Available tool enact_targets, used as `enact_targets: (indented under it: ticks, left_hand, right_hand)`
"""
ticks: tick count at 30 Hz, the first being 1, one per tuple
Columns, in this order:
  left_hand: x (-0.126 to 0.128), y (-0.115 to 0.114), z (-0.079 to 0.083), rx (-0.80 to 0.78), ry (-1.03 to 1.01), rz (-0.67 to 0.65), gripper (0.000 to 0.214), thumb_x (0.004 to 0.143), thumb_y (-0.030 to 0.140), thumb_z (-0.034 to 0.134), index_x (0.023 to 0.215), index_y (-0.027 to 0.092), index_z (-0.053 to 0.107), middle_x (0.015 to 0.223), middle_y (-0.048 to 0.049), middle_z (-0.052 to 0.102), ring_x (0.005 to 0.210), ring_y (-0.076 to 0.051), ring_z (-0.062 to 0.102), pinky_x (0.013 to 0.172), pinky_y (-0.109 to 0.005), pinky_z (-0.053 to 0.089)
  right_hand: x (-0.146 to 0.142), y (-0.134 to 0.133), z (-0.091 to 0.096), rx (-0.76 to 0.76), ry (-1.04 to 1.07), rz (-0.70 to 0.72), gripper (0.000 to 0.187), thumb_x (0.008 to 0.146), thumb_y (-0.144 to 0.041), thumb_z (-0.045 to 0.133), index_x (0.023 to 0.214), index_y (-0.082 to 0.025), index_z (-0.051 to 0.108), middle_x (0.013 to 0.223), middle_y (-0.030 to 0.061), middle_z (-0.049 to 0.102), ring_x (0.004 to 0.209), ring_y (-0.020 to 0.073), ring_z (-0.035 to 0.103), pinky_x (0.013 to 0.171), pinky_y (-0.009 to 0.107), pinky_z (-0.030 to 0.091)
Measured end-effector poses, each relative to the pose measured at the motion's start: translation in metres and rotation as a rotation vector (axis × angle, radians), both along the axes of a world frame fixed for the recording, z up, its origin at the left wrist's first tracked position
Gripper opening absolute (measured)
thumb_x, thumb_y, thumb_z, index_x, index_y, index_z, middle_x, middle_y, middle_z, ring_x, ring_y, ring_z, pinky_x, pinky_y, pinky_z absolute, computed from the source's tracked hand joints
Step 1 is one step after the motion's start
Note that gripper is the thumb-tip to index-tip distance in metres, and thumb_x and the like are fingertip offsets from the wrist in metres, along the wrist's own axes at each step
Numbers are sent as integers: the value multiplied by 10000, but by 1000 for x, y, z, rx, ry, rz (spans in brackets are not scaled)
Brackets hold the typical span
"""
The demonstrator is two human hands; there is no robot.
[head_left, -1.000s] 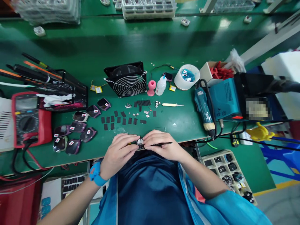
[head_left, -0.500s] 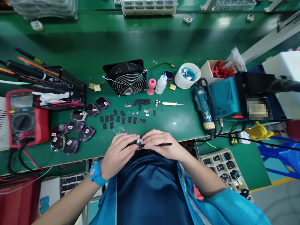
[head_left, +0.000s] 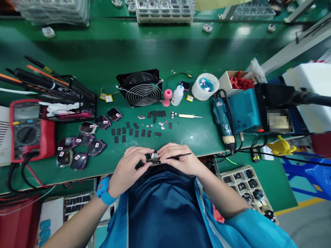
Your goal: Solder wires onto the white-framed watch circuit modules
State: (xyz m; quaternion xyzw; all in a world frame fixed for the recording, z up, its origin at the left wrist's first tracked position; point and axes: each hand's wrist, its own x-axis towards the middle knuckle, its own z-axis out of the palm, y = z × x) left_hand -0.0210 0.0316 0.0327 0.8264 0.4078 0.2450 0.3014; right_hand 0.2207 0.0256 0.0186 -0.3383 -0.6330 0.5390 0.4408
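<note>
a: what sits far left?
b: a red multimeter [head_left: 26, 129], then dark watch screens [head_left: 85, 137] on the green bench [head_left: 193, 134].
a: and the hands?
b: left hand [head_left: 130, 167] pinches a small watch module [head_left: 154, 157] at the bench's near edge, fingertips closed on it. right hand [head_left: 181, 163] pinches black tweezers [head_left: 181, 156], their tip at the module.

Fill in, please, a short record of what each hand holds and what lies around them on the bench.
left hand: pinches small electronic module at the bench's near edge
right hand: grips thin black tool, fingertips at the module
bench: green surface
beyond the hands: black pads in rows
to the left: smartwatch faces, red multimeter
further back: fan
to the right: blue electric screwdriver
</note>
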Motion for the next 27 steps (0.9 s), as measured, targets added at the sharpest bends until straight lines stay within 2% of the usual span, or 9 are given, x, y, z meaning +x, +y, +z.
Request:
enact_targets:
  ticks: [10, 23, 27]
  left_hand:
    - [0, 0, 0, 54, -5, -28, 215, 957, 159, 664, 812, 226, 520, 1134, -53, 796, 1074, -190, 735, 952, -362, 539]
    - [1, 5, 3, 84, 31, -33, 189, 985, 188, 613, 812, 238, 557, 1103, -24, 796, 1047, -185, 734, 937, -342, 550]
    - [-9, 5, -6, 163, 29, -46, 195, 994, 300, 597, 804, 266, 578, 1064, -1, 793, 985, -189, 740, 872, -314, 574]
  right_hand:
    - [-6, -4, -4, 138, -72, -14, 105, 988, -227, 694, 946, -174, 775, 957, 86, 820, 1006, 191, 748, 947, 354, 609]
    - [-9, -3, -9, 132, -77, -10, 103, 979, -216, 702, 953, -174, 792, 956, 70, 828, 1029, 179, 742, 965, 320, 599]
    - [-11, 2, -6, 128, -190, 36, 65, 941, -188, 748, 902, -157, 790, 944, 60, 836, 1030, 146, 752, 995, 245, 578]
